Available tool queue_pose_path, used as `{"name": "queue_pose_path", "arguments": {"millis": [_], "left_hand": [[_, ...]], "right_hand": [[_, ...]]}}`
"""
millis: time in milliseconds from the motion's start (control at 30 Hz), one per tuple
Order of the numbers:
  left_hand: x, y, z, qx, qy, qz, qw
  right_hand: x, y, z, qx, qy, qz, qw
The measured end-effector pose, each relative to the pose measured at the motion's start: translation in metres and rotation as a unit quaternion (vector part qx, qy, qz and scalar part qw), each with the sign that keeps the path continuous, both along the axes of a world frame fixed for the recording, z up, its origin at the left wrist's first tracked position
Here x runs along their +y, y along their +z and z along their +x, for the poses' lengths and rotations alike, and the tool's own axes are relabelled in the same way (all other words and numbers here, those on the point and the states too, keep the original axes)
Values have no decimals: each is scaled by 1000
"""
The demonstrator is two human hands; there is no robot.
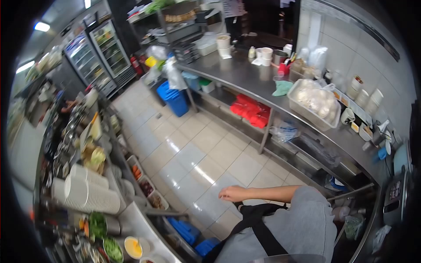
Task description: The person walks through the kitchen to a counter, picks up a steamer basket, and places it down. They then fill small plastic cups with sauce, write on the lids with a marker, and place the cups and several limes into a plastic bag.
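My right hand [233, 193] reaches across in front of my grey shirt [280, 232] and black apron strap [266, 236], above the tiled floor. Its fingers are loosely bent and nothing shows in them. It touches no counter or container. My left hand is out of the frame. On the left counter, nearest in that direction, stand stacked white takeaway bowls [90, 193]. Close by are a tub of green leaves [97, 224], a tub of chopped greens [113, 249] and a cup of yellow sauce [133, 247].
A steel counter [245, 72] along the right wall carries a bin of bagged dough-like pieces [315, 103]. Red bags [250, 110] lie on its lower shelf. A blue bin [172, 98] stands beside the aisle [193, 153]. Glass-door fridges [107, 52] are at the far end.
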State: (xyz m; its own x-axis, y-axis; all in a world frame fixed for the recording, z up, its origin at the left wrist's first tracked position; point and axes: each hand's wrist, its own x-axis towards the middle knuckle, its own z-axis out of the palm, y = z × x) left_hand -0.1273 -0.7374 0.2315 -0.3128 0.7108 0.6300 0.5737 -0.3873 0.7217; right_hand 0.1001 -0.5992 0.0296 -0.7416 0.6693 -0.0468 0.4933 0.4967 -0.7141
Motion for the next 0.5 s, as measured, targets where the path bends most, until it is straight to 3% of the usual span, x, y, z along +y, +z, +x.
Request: {"name": "queue_pose_path", "arguments": {"millis": [67,233,367,500], "left_hand": [[54,3,18,-39,-58,52,996],[173,22,58,-143,-180,190,954],[254,44,72,-208,-264,313,888],[326,67,72,-236,-335,423,808]], "right_hand": [[39,-1,38,-33,-101,33,994],[106,8,105,-53,-208,49,975],[154,20,139,-63,-277,53,957],[212,13,137,-38,-278,24,960]]}}
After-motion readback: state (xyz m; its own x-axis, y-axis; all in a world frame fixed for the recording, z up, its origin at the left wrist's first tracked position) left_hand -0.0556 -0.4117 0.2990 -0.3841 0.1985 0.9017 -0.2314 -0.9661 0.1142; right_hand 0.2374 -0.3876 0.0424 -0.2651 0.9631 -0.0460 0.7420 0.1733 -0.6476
